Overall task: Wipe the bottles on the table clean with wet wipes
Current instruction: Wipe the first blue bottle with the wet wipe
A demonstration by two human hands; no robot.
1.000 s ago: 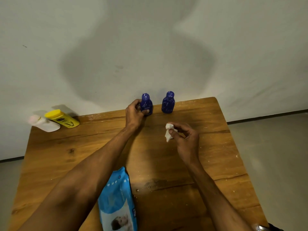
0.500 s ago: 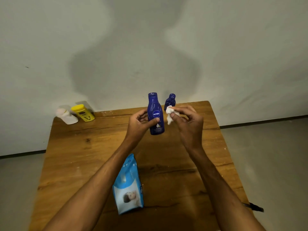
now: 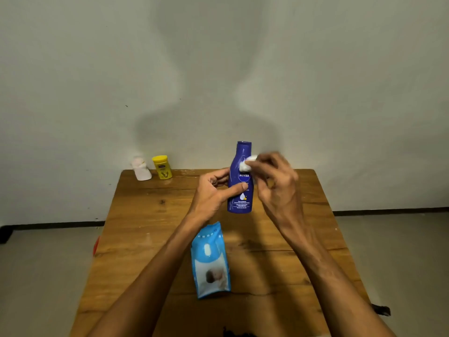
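My left hand (image 3: 213,190) grips a dark blue lotion bottle (image 3: 241,190) upright above the wooden table (image 3: 145,215), thumb across its label. My right hand (image 3: 274,183) pinches a crumpled white wet wipe (image 3: 246,164) and presses it against the bottle's upper shoulder, just below the cap. The right hand is slightly blurred. The second blue bottle seen earlier is hidden behind my right hand.
A blue wet wipe pack (image 3: 211,261) lies flat on the table between my forearms. A yellow bottle (image 3: 162,167) and a white bottle (image 3: 141,168) stand at the table's far left corner, against the wall. A dark object (image 3: 381,310) pokes out at the right table edge.
My left hand lifted the blue bottle off the table and brought it upright in front of me. My right hand carried the wipe up onto the bottle's shoulder.
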